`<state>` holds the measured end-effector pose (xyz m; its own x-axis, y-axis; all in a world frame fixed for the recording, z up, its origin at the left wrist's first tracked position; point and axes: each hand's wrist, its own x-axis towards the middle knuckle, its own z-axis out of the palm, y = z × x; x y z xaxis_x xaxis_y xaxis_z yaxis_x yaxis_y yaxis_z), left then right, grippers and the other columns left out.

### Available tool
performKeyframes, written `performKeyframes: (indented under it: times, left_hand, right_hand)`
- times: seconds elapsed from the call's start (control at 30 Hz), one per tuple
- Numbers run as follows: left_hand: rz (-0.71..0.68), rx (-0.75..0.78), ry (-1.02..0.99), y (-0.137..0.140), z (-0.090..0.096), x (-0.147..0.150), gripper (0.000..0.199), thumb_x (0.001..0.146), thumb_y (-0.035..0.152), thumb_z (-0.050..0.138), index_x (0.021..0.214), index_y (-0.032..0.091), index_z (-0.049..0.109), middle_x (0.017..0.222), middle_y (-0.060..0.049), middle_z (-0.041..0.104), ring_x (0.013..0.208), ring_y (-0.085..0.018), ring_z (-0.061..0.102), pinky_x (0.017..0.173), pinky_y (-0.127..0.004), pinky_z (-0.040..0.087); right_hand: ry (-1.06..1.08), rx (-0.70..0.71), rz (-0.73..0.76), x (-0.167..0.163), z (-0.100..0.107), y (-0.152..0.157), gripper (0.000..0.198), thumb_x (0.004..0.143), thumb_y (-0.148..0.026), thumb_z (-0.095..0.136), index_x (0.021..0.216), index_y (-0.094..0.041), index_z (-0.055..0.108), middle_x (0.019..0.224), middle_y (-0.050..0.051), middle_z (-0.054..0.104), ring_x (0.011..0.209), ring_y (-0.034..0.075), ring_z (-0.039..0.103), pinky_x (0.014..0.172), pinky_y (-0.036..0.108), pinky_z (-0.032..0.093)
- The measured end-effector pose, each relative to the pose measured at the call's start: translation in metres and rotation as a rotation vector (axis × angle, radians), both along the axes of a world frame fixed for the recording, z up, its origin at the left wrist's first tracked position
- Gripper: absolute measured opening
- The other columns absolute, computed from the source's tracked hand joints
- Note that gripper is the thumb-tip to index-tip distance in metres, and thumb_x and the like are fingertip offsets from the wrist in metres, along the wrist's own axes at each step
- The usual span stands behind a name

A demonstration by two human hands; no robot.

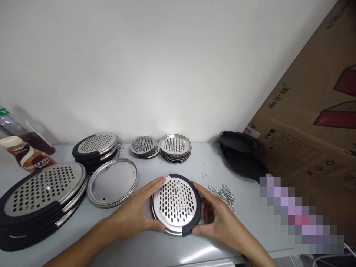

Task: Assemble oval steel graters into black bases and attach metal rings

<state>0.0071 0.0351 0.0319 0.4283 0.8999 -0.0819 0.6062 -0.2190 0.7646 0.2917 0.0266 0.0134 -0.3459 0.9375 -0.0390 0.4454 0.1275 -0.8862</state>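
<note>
Between my two hands is a round metal grater with oblong slots and a black band along its upper and right edge. My left hand grips its left side, fingers at the upper rim and thumb at the lower one. Curled round the black band on the right is my right hand, its thumb near the bottom. The grater lies close to the grey table; whether it touches is unclear. A heap of bent wire pieces lies to the right, with a single wire ring beyond the grater.
Stacked banded graters and a second such stack stand left, beside plain metal rims or plates. Small grater discs and a rimmed stack sit behind. Bottles, black parts and a carton flank them.
</note>
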Motion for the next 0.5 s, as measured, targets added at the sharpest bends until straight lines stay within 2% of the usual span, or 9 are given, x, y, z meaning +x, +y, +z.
performKeyframes:
  times: [0.03, 0.1, 0.17, 0.2, 0.33, 0.4, 0.5]
  left_hand:
    - [-0.011, 0.008, 0.009, -0.001, -0.001, -0.001, 0.107, 0.061, 0.048, 0.083, 0.149, 0.036, 0.024, 0.157, -0.003, 0.025, 0.143, -0.030, 0.025, 0.117, -0.048, 0.023]
    - [-0.036, 0.032, 0.031, -0.003, -0.002, -0.002, 0.101, 0.067, 0.048, 0.080, 0.149, 0.037, 0.023, 0.159, -0.002, 0.021, 0.144, -0.030, 0.022, 0.117, -0.050, 0.022]
    - [-0.061, 0.065, 0.066, -0.005, -0.006, -0.003, 0.099, 0.069, 0.049, 0.078, 0.150, 0.038, 0.022, 0.160, -0.003, 0.016, 0.145, -0.032, 0.017, 0.117, -0.053, 0.021]
    - [-0.075, 0.084, 0.085, -0.007, -0.008, -0.004, 0.101, 0.067, 0.050, 0.079, 0.150, 0.038, 0.022, 0.160, -0.004, 0.014, 0.146, -0.033, 0.015, 0.116, -0.054, 0.021]
    - [-0.093, 0.181, 0.108, -0.010, -0.013, -0.004, 0.114, 0.060, 0.042, 0.085, 0.151, 0.038, 0.016, 0.161, -0.004, 0.012, 0.146, -0.034, 0.014, 0.117, -0.053, 0.022]
    - [-0.080, 0.225, 0.077, -0.011, -0.012, -0.004, 0.108, 0.066, 0.035, 0.083, 0.150, 0.039, 0.016, 0.159, -0.003, 0.018, 0.145, -0.031, 0.019, 0.117, -0.050, 0.024]
    - [-0.010, 0.254, 0.008, -0.010, -0.005, -0.005, 0.088, 0.076, 0.031, 0.074, 0.148, 0.038, 0.024, 0.156, -0.002, 0.029, 0.142, -0.029, 0.029, 0.117, -0.048, 0.027]
  right_hand:
    - [-0.042, 0.046, 0.003, 0.000, 0.000, -0.001, 0.107, 0.059, -0.043, 0.085, 0.149, -0.026, 0.028, 0.132, 0.013, 0.054, 0.097, 0.027, 0.061, 0.080, 0.040, 0.054]
    - [-0.159, 0.159, 0.011, -0.001, -0.001, -0.006, 0.109, 0.059, -0.041, 0.085, 0.150, -0.028, 0.026, 0.145, 0.013, 0.041, 0.120, 0.034, 0.051, 0.097, 0.048, 0.048]
    - [-0.283, 0.265, 0.014, -0.004, -0.001, -0.012, 0.107, 0.062, -0.039, 0.084, 0.150, -0.028, 0.024, 0.154, 0.013, 0.028, 0.132, 0.036, 0.040, 0.103, 0.050, 0.043]
    - [-0.343, 0.318, 0.013, -0.007, -0.001, -0.016, 0.103, 0.063, -0.039, 0.082, 0.150, -0.027, 0.027, 0.154, 0.013, 0.026, 0.132, 0.037, 0.039, 0.103, 0.051, 0.044]
    - [-0.544, 0.596, 0.008, -0.012, -0.002, -0.021, 0.078, 0.070, -0.050, 0.076, 0.137, -0.019, 0.050, 0.139, 0.018, 0.048, 0.127, 0.042, 0.042, 0.100, 0.059, 0.042]
    - [-0.587, 0.708, 0.027, -0.011, -0.003, -0.020, 0.073, 0.074, -0.056, 0.070, 0.133, -0.016, 0.054, 0.131, 0.019, 0.055, 0.125, 0.042, 0.044, 0.101, 0.060, 0.041]
    - [-0.596, 0.784, 0.055, -0.006, -0.004, -0.017, 0.072, 0.080, -0.058, 0.063, 0.136, -0.014, 0.050, 0.130, 0.020, 0.057, 0.124, 0.040, 0.047, 0.101, 0.061, 0.041]
